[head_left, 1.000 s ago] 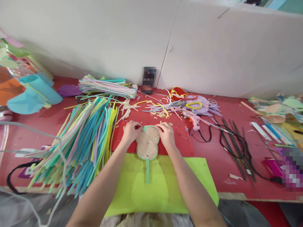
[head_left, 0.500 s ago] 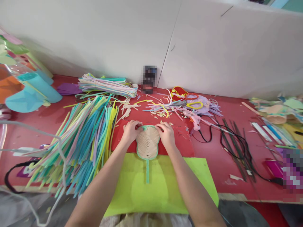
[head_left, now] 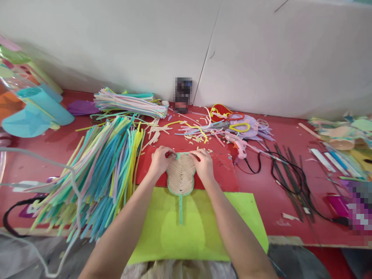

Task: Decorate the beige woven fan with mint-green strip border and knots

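Observation:
A small fan-shaped piece made of pipe cleaners (head_left: 180,174), beige inside with a mint-green rim and a straight green handle, lies flat in front of me with its handle toward me. My left hand (head_left: 162,159) pinches the rim at its upper left corner. At the upper right corner, the thumb and fingers of my right hand (head_left: 202,161) are closed on the rim. Beneath the fan's top is a red sheet (head_left: 219,174); its handle rests over a lime-green sheet (head_left: 232,224). The fingertips partly cover the top corners.
Left is a large pile of pipe cleaners (head_left: 99,174), with a tied bundle (head_left: 130,102) behind. Scissors (head_left: 240,127), a pink glue gun (head_left: 240,148) and its black cord (head_left: 271,170) lie right. A pixelated dark object (head_left: 183,95) leans on the white wall.
The view has shifted very slightly. Both hands keep their pinch on the fan's upper corners, and the fan stays in place on the sheets.

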The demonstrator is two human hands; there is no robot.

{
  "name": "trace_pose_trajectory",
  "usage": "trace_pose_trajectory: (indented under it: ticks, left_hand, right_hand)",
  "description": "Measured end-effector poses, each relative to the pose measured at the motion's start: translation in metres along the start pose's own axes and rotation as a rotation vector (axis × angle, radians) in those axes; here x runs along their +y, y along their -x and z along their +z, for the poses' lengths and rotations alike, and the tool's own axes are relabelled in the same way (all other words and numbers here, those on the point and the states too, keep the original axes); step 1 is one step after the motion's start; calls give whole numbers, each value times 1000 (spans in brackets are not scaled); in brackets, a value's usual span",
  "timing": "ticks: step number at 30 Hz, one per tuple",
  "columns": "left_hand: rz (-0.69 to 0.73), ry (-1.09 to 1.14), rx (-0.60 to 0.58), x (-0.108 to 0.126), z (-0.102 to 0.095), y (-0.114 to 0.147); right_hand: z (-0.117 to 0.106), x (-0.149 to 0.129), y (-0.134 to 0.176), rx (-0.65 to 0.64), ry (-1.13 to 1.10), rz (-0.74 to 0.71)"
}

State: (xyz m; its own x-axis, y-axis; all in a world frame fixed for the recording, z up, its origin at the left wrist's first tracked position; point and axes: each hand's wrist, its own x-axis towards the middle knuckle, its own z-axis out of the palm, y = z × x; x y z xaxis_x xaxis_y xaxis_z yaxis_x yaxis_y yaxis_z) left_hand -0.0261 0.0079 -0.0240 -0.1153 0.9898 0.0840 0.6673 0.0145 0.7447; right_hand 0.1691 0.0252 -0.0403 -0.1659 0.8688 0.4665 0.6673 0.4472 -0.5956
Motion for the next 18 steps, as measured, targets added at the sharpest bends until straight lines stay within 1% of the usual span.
trace_pose_trajectory:
  ticks: [11,18]
  left_hand:
    - [-27,-47,45,0,6,1]
    - [-32,-77,37,2,6,1]
  right_hand:
    - [7,-1,-3,33,83,23]
    - [7,-4,-3,27,98,6]
